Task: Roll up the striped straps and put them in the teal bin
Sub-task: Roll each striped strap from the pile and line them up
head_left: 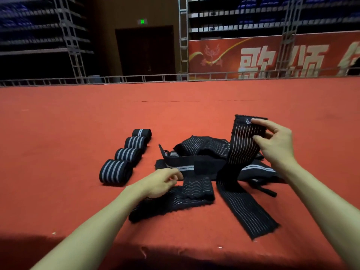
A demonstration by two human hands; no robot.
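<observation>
The four rolled straps [127, 155] are black with wide grey stripes. The loose straps [202, 147] are black with thin pale lines, some wavy; the raised strap [243, 141] has them too. The bench [78, 117] is orange-red. The banner [214, 55] is red with big cream letters. A small sign [142, 21] glows green.

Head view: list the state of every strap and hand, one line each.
rolled straps: four, wound tight, lined up on the red cloth.
lifted strap: unrolled, top end raised, rest trailing onto the cloth.
strap pile: loose, unrolled, tangled.
right hand: pinches the lifted strap's top end.
left hand: fingers curled at the pile's near edge, grip unclear.
</observation>
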